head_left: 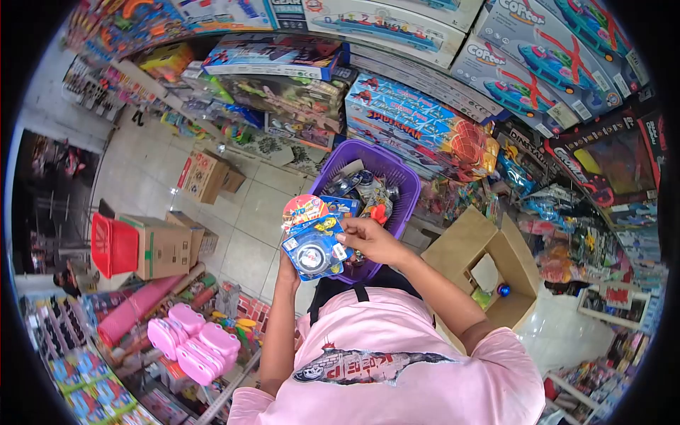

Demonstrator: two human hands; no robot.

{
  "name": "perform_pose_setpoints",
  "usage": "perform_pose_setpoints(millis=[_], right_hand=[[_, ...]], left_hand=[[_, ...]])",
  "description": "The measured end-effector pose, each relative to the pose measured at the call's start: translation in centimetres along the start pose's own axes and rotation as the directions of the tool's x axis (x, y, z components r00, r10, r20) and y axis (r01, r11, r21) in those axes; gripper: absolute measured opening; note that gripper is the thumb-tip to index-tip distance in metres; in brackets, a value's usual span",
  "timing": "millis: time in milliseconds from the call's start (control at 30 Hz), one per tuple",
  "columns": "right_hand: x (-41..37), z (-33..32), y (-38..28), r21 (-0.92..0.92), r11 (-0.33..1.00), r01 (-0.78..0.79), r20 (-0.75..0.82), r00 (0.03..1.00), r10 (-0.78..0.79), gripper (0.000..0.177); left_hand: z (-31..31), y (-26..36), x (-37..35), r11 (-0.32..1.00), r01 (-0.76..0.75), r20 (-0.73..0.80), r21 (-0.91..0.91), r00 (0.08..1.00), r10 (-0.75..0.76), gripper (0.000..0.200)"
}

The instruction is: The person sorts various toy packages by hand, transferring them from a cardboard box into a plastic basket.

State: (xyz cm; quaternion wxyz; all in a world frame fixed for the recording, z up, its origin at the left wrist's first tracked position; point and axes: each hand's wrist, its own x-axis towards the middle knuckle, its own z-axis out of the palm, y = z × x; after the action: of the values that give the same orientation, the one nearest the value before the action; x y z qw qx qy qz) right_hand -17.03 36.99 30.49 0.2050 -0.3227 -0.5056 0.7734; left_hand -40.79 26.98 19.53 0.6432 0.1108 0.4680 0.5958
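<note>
In front of my body I hold blister-packed toys (312, 251), a few blue cards with a clear round bubble over a silvery disc. My left hand (287, 271) supports them from below and the left, its fingers mostly hidden behind the cards. My right hand (372, 239) pinches the upper right edge by a small white label. A round red card top (306, 210) sticks out behind the front pack. Just beyond my hands stands a purple plastic basket (411, 191) with mixed packaged toys and an orange-red piece (380, 213) inside.
An open cardboard box (453, 244) with a blue ball (503, 290) sits at my right. Boxed toys (418, 127) fill the shelf ahead. To the left are cartons (163, 248), a red basket (113, 244) and pink cases (195, 340).
</note>
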Motion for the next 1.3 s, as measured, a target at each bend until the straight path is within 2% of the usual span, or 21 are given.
perform_pose_setpoints(millis=[33,67,100,167,200,233,333,400,533,600,633,700,733,833,967,1033,1100,1133,1200,1233,1300], right_hand=[[0.4,0.0,0.6,0.049,0.998,-0.035,-0.006,0.999,0.036,0.016],[0.9,-0.4,1.9,0.032,0.998,0.056,-0.046,0.997,-0.055,0.014],[1.3,-0.5,2.1,0.039,0.998,0.055,-0.073,0.996,-0.052,0.014],[1.8,-0.6,2.7,0.02,0.97,0.241,-0.297,0.928,-0.224,0.014],[1.0,-0.1,0.7,0.197,0.976,0.095,-0.392,0.92,-0.011,0.014],[0.8,0.5,-1.3,0.284,0.957,0.056,-0.523,0.845,0.106,0.017],[1.4,-2.2,0.7,0.335,0.931,0.146,-0.581,0.81,0.082,0.016],[2.5,-3.8,2.6,0.31,0.918,0.247,-0.731,0.679,0.064,0.015],[5.5,-6.3,7.0,0.335,0.915,0.226,-0.817,0.553,0.163,0.013],[7.6,-8.0,11.0,0.255,0.956,0.147,-0.87,0.466,0.16,0.015],[8.2,-8.1,11.3,0.254,0.955,0.15,-0.873,0.461,0.16,0.015],[9.2,-8.3,12.0,0.301,0.953,-0.033,-0.863,0.416,0.287,0.017],[10.0,-8.4,12.8,0.271,0.963,-0.014,-0.902,0.344,0.259,0.018],[9.9,-8.0,12.5,0.367,0.929,-0.051,-0.88,0.306,0.364,0.018],[8.3,-6.5,11.1,0.339,0.934,-0.116,-0.851,0.386,0.357,0.021],[7.3,-4.5,10.3,-0.009,0.985,-0.173,-0.913,0.402,0.063,0.021],[4.7,-1.7,6.1,0.091,0.987,-0.13,-0.666,0.729,0.158,0.027],[3.8,-0.1,3.8,0.089,0.987,-0.132,-0.665,0.73,0.158,0.027],[2.6,2.5,1.1,0.109,0.99,-0.086,-0.412,0.903,0.124,0.028],[2.7,3.6,1.3,0.007,1.0,0.027,-0.414,0.91,-0.022,0.024],[3.0,3.9,3.8,0.001,0.998,0.056,-0.46,0.887,-0.049,0.022]], left_hand=[[-0.6,0.0,0.9,1.0,0.022,0.011,0.008,1.0,-0.022,0.043],[-1.2,0.1,1.8,0.998,0.056,0.05,0.026,0.997,-0.058,0.056],[-0.8,0.6,2.7,0.995,0.089,0.091,0.044,0.991,-0.093,0.072],[-0.3,1.7,3.6,0.992,0.106,0.164,0.066,0.98,-0.116,0.071],[0.5,2.5,3.6,0.989,0.116,0.148,0.087,0.981,-0.128,0.071],[0.8,2.9,3.7,0.987,0.125,0.131,0.106,0.982,-0.138,0.07],[0.2,3.4,4.8,0.982,0.143,0.152,0.126,0.975,-0.162,0.068],[-0.5,3.5,5.4,0.982,0.15,0.157,0.112,0.973,-0.167,0.066],[-1.5,3.3,6.4,0.978,0.184,0.153,0.102,0.968,-0.198,0.063],[-1.6,3.1,6.8,0.98,0.131,0.14,0.149,0.978,-0.153,0.061],[-1.5,3.2,6.8,0.979,0.134,0.145,0.152,0.977,-0.156,0.061],[-1.1,3.5,6.9,0.974,0.133,0.153,0.182,0.975,-0.161,0.061],[-1.1,3.6,7.0,0.974,0.133,0.158,0.183,0.974,-0.162,0.061],[-0.9,4.1,7.2,0.967,0.209,0.219,0.149,0.946,-0.238,0.06],[-0.2,4.2,7.3,0.968,0.187,0.218,0.165,0.951,-0.221,0.06],[0.1,4.0,7.5,0.968,0.182,0.213,0.173,0.953,-0.217,0.059],[0.5,3.6,7.7,0.959,0.107,0.2,0.261,0.966,-0.162,0.065],[1.4,4.0,7.3,0.959,0.068,0.229,0.275,0.964,-0.134,0.065],[2.4,4.2,6.9,0.969,0.102,0.247,0.223,0.956,-0.158,0.061],[2.5,4.2,7.0,0.975,0.139,0.267,0.175,0.946,-0.182,0.059],[2.3,3.7,7.3,0.966,0.187,0.279,0.181,0.932,-0.232,0.066]])
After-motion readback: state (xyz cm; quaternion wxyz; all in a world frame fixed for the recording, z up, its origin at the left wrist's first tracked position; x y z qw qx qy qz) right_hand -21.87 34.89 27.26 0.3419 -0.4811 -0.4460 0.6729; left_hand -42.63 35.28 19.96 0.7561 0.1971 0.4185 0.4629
